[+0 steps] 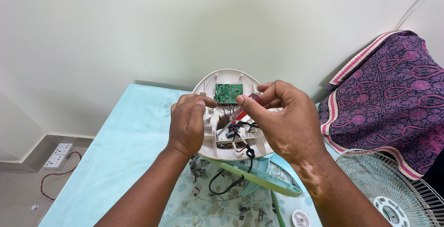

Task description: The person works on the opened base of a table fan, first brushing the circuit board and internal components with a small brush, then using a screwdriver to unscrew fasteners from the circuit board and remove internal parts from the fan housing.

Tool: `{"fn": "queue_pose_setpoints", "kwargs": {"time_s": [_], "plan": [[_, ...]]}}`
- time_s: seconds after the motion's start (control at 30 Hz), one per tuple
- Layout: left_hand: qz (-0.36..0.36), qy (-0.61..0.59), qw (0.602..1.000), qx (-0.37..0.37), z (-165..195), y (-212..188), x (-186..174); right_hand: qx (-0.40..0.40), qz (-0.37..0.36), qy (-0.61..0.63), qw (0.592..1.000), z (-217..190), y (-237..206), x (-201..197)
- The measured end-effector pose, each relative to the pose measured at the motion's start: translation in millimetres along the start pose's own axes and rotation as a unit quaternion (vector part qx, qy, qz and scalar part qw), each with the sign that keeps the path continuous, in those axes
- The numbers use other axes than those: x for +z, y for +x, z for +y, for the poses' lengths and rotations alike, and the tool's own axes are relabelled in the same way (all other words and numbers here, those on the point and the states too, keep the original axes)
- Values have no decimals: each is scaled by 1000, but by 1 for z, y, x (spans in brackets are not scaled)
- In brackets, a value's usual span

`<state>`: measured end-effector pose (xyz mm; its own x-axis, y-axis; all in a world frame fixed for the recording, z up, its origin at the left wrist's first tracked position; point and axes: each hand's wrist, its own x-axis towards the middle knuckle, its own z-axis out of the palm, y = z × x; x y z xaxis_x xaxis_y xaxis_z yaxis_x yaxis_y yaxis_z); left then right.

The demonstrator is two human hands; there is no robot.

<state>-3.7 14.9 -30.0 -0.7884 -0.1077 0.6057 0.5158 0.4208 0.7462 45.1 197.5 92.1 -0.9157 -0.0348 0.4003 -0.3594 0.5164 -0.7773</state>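
A white oval fan base (229, 76) stands tilted with its open underside facing me. Inside it sit a small green circuit board (228, 93) and a tangle of wires (238, 132). My left hand (188, 123) grips the base's left rim, thumb near the board. My right hand (282, 116) holds a screwdriver with a red transparent handle (240, 112), its shaft pointing down-left into the base's wiring. A black cord (229, 180) trails out of the base's lower edge.
The base rests on a table with a light blue floral cloth (125, 148). A pale green fan blade (259, 176) lies under the base. A wire fan guard (393, 190) is at lower right, a purple patterned cloth (388, 102) at right, a wall socket (58, 155) low on the left.
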Motion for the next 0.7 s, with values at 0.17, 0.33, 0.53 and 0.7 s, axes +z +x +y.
{"fn": "queue_pose_setpoints", "kwargs": {"time_s": [0.17,0.33,0.53,0.7], "plan": [[-2,4,1000,5,-1,0,1,108,25,11,994,-3,-1,2],[-7,14,1000,7,0,-2,0,114,15,-101,988,-18,-1,2],[-2,15,1000,6,-1,-2,-1,169,11,-199,965,-28,1,0],[-5,18,1000,3,-1,-3,-1,181,-5,-234,955,-33,1,-3]]}}
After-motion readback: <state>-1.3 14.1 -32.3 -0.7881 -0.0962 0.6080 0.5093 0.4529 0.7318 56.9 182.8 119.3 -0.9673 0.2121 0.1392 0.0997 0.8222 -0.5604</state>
